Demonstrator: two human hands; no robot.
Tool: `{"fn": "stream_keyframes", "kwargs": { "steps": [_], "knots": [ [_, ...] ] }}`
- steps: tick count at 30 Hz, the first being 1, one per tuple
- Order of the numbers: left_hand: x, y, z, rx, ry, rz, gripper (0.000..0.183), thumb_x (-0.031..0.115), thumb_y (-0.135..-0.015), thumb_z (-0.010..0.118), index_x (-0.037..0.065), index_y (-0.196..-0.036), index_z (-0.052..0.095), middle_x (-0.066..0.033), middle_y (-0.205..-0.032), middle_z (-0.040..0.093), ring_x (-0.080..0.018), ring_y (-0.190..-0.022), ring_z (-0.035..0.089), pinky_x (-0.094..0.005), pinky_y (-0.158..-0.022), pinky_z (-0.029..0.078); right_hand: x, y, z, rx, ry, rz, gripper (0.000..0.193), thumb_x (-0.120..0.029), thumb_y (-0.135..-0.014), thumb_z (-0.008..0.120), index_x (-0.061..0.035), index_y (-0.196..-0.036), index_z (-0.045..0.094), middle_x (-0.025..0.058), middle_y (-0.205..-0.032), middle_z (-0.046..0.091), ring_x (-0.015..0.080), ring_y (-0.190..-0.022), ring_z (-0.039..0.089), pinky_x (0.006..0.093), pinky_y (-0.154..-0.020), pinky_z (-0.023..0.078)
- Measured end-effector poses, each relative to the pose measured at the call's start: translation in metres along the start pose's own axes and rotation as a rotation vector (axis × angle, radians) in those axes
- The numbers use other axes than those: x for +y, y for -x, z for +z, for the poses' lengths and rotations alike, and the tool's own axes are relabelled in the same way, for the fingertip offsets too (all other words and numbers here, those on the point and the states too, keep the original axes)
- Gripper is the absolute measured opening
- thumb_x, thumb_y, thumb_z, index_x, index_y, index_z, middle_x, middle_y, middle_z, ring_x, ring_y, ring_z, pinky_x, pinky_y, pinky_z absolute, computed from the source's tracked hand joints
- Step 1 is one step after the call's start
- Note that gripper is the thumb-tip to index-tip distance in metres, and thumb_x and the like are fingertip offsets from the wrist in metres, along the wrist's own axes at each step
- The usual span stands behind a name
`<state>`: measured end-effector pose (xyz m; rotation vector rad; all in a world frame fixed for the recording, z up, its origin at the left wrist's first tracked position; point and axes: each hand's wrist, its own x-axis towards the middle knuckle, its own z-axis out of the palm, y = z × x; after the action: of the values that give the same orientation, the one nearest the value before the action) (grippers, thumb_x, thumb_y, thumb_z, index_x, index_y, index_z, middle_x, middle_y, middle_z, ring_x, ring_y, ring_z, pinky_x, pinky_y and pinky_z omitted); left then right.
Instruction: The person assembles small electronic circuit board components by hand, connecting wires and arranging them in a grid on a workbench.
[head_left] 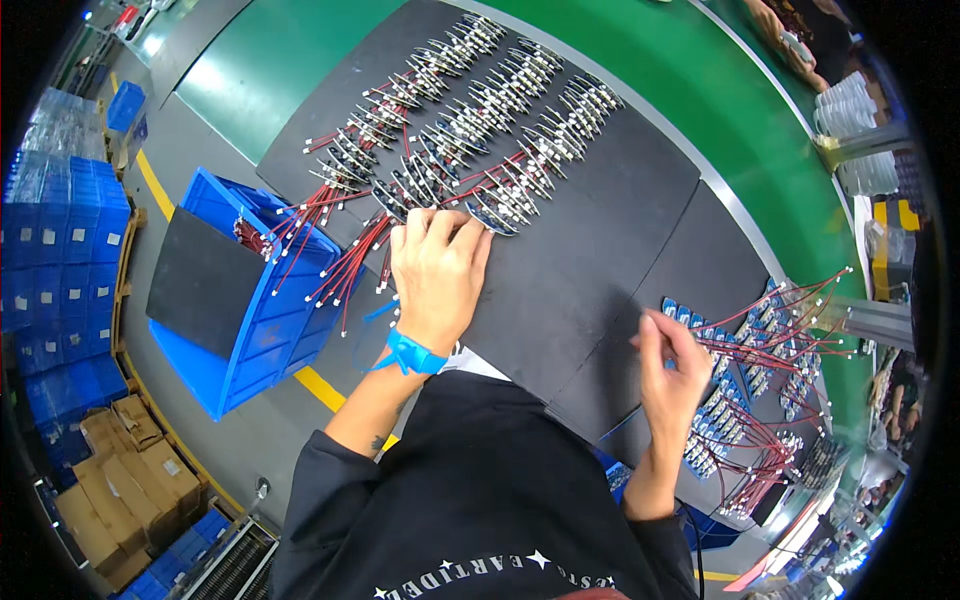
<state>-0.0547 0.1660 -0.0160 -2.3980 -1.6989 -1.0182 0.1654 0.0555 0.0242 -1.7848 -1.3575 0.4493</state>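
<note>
My left hand (437, 265) wears a blue band at the wrist and reaches to the near end of the standing rows of small circuit boards (490, 105). Its fingers curl down over a dark curved circuit board (490, 221) at that end. Thin red wires with white plugs (350, 265) trail from the rows, left of this hand. Farther right, my right hand (672, 365) is raised over the black mat, thumb and fingers drawn together. Whatever they may hold is hidden. Beside it lie blue circuit boards (720, 420) in stacks, with red wires (775, 350) spreading from them.
A blue bin (290, 320) with a black sheet (205, 283) leaning on it stands left of the black mat (590, 270). Stacked blue crates (65, 240) and cardboard boxes (135, 470) are at the far left. Another person's hand (800, 60) shows at upper right.
</note>
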Motion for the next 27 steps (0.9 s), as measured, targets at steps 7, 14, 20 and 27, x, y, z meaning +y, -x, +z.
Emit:
{"fn": "stream_keyframes", "kwargs": {
  "steps": [7,14,20,27],
  "knots": [
    [-0.005,-0.006,-0.014,-0.058,0.042,-0.015,0.009,0.009,-0.075,0.072,0.003,-0.08,0.068,-0.006,-0.082,0.062,-0.0255,-0.075,0.056,-0.0365,-0.066,0.044,0.044,0.025,-0.027,0.348,0.22,0.223,0.009,-0.006,-0.086,0.066,0.0009,-0.089,0.061,0.0011,-0.061,0.056,0.0042,-0.052,0.048,0.0197,-0.047,0.037],
    [0.004,-0.012,-0.025,-0.159,-0.045,0.057,0.01,0.012,-0.082,0.068,0.002,-0.084,0.067,-0.0064,-0.078,0.058,-0.0251,-0.073,0.054,-0.0368,-0.065,0.042,0.045,0.019,-0.023,0.438,-0.068,0.381,0.03,-0.01,-0.086,0.069,0.0014,-0.105,0.05,0.0111,-0.092,0.061,0.007,-0.055,0.054,0.0196,-0.048,0.04],
    [-0.004,-0.003,-0.023,-0.174,-0.115,0.049,0.01,0.012,-0.082,0.067,0.003,-0.086,0.068,-0.0058,-0.078,0.059,-0.024,-0.074,0.055,-0.0357,-0.065,0.041,0.049,0.013,-0.011,0.45,-0.303,0.346,0.028,-0.01,-0.089,0.064,0.0025,-0.11,0.049,0.01,-0.09,0.063,0.0077,-0.057,0.056,0.0181,-0.048,0.042],
    [-0.004,-0.006,-0.014,-0.141,-0.059,0.059,0.011,0.01,-0.079,0.07,0.002,-0.087,0.069,-0.0066,-0.078,0.058,-0.0241,-0.073,0.055,-0.0365,-0.064,0.042,0.055,0.011,-0.017,0.501,-0.398,0.258,0.023,-0.013,-0.1,0.046,0.0061,-0.107,0.057,0.0027,-0.072,0.054,0.0066,-0.06,0.049,0.0196,-0.056,0.044]
  ]
}}
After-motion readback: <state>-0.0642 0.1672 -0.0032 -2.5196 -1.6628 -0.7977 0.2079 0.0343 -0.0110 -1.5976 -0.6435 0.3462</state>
